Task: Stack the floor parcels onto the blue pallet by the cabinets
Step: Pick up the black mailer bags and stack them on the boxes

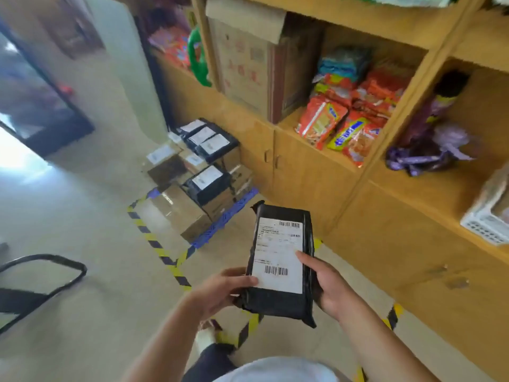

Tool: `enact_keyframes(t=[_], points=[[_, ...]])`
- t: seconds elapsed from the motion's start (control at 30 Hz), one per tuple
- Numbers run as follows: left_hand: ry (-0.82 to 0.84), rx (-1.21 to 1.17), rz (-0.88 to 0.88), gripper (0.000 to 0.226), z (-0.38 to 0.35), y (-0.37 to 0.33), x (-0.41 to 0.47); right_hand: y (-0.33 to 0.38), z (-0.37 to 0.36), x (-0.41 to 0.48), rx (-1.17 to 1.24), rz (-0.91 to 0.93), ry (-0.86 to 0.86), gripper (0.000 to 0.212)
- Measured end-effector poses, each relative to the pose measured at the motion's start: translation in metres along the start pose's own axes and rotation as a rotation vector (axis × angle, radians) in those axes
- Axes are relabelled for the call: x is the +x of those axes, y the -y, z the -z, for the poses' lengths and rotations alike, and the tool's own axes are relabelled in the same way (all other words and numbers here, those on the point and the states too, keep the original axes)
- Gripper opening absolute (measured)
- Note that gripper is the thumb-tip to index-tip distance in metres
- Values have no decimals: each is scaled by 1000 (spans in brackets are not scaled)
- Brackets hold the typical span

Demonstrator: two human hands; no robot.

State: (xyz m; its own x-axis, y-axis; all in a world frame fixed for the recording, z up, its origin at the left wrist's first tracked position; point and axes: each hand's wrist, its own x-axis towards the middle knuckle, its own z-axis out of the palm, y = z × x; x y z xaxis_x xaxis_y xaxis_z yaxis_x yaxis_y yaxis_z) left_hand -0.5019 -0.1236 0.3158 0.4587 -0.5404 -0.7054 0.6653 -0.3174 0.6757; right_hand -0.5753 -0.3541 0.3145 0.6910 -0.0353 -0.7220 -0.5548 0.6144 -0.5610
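Observation:
I hold a black plastic parcel (281, 260) with a white shipping label in front of me, at waist height. My left hand (223, 289) grips its lower left edge and my right hand (327, 285) grips its right side. Ahead, the blue pallet (223, 219) lies on the floor against the wooden cabinets, its edge showing under a pile. On it are brown cardboard boxes (181, 213) and several black labelled parcels (209, 142) stacked on top.
Yellow-and-black tape (154, 241) marks the floor around the pallet. Wooden cabinets (308, 172) with open shelves of snack packs (344, 119) run along the right. A black chair frame (41, 282) stands at the left. A white basket (487, 216) sits on the right shelf.

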Motion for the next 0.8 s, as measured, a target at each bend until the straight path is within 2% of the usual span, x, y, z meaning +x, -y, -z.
enact_keyframes(t=[0.13,0.3,0.4,0.57,0.8], points=[[-52,-119,-20,50,107,-3,-25,-20,-96,49,-158,-47,35,45],[-136,-189,0,41,234,-4,-57,-51,-217,100,-230,-119,57,39],[-178,-235,17,47,295,-9,-65,-63,-279,123,-259,-146,40,38],[-185,-329,28,46,367,-27,-55,-59,-338,174,-341,-215,37,40],[-268,-286,72,39,477,-80,-31,-35,-431,278,-386,-296,78,44]])
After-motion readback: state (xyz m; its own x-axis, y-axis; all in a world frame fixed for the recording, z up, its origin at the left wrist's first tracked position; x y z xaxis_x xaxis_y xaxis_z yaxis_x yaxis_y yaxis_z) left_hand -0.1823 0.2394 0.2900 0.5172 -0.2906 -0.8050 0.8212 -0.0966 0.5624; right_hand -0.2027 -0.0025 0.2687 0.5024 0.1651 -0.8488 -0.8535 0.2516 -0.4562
